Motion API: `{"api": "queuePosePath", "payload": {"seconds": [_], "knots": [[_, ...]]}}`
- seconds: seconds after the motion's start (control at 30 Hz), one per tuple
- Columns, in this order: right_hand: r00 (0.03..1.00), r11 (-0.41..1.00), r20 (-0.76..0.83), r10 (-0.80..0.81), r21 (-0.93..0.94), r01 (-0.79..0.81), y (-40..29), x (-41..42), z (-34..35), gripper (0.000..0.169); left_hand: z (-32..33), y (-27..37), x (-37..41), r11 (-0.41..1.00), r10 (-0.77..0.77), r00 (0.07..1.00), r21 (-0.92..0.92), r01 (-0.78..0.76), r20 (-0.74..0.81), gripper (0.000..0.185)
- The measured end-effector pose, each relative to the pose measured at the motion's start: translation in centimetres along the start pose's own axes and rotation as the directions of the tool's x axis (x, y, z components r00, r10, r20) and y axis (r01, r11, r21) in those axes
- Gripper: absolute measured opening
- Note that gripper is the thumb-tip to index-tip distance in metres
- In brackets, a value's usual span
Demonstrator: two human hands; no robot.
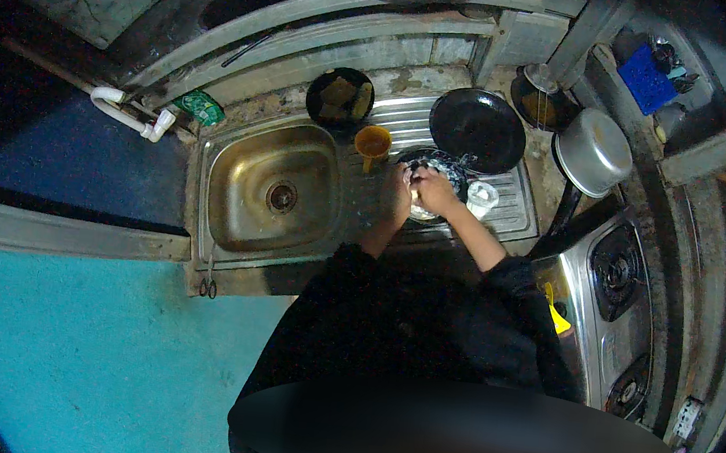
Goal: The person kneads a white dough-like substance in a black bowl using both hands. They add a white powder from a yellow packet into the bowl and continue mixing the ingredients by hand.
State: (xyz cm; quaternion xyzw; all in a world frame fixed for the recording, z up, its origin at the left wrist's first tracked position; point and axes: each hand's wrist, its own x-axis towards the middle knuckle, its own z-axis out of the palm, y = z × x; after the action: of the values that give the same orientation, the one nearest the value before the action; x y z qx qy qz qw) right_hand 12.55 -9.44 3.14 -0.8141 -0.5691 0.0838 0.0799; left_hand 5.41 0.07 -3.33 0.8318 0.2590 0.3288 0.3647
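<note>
Both hands meet over a dark round bowl [459, 173] on the sink's ridged drainboard. White material [427, 215], perhaps flour or dough, shows inside it. My left hand [401, 192] is on the bowl's left side, turned edge-on, its fingers mostly hidden. From the right, my right hand [434, 191] reaches in with curled fingers close to the left hand. Something pale lies between the two hands, too small to make out. A clear plastic cup or container [482, 199] with white contents stands just right of the bowl.
Left of the bowl are an orange mug [372, 141] and the steel sink basin [251, 215]. Behind lie a black plate of food pieces [337, 96] and a large black pan [477, 129]. An aluminium pot [595, 151] and gas stove [602, 285] stand right. Scissors [208, 286] lie front left.
</note>
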Motion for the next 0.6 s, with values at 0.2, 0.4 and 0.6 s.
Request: {"api": "queuePosePath", "payload": {"seconds": [0.2,0.4,0.6], "knots": [[0.97,0.981,0.204,0.129,-0.169,-0.095,0.0,-2.3,-1.6,0.021,-1.3,1.9,-0.2,0.987,0.103,0.994,0.121,-0.107,0.038,0.023],[0.932,0.881,0.01,0.363,0.324,-0.346,3.2,-3.0,-0.3,0.027,-1.5,2.3,0.0,0.992,0.124,0.986,0.009,-0.125,0.115,0.018],[0.962,0.956,0.108,0.25,0.127,-0.263,4.2,-3.8,1.5,0.034,0.0,-2.4,1.0,0.936,0.25,0.764,-0.35,-0.034,0.595,0.05]]}}
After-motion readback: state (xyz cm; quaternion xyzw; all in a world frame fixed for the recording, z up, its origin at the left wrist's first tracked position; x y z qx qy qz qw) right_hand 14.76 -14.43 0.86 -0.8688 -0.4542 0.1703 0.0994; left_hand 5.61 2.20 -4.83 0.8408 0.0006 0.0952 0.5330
